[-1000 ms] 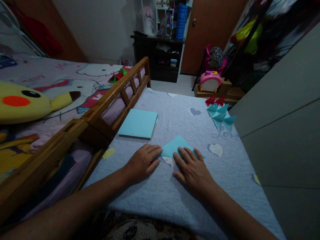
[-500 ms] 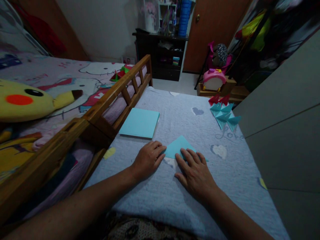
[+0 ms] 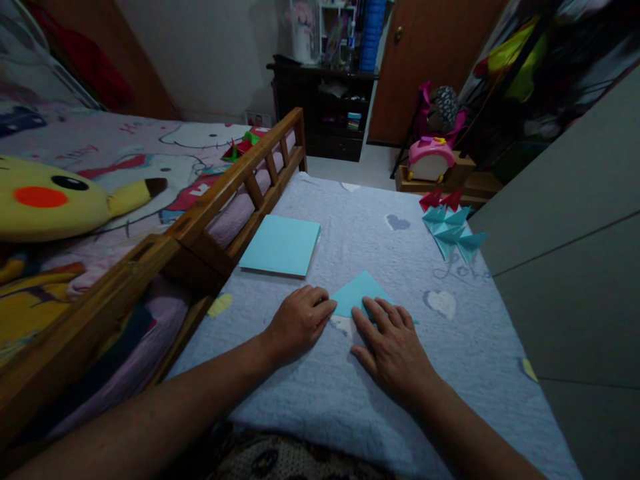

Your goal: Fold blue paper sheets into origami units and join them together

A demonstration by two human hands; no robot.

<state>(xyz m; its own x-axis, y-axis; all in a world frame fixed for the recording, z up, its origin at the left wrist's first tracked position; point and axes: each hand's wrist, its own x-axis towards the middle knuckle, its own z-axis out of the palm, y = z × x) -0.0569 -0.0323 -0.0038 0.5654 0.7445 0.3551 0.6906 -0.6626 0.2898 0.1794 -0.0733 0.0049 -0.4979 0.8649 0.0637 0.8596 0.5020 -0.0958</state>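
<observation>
A light-blue sheet of paper (image 3: 361, 288), folded to a triangle with its peak pointing away from me, lies flat on the bed. At its left corner my left hand (image 3: 301, 321) has curled fingers closed on the paper; the corner itself is hidden under the fingertips. My right hand (image 3: 393, 347) lies palm down with its fingers spread, their tips resting on the paper's right half and near edge. Beyond my left hand sits a stack of light-blue square paper (image 3: 281, 245).
Folded light-blue paper pieces (image 3: 453, 233) and red ones (image 3: 440, 200) stand at the bed's far right. A wooden rail (image 3: 235, 173) runs along the left, with a yellow plush toy (image 3: 45, 200) past it. A pale cabinet (image 3: 575, 220) borders the right side.
My left hand's fingers have curled in more at the paper's left corner. My right hand and the folded paper stay in place; the view has shifted slightly.
</observation>
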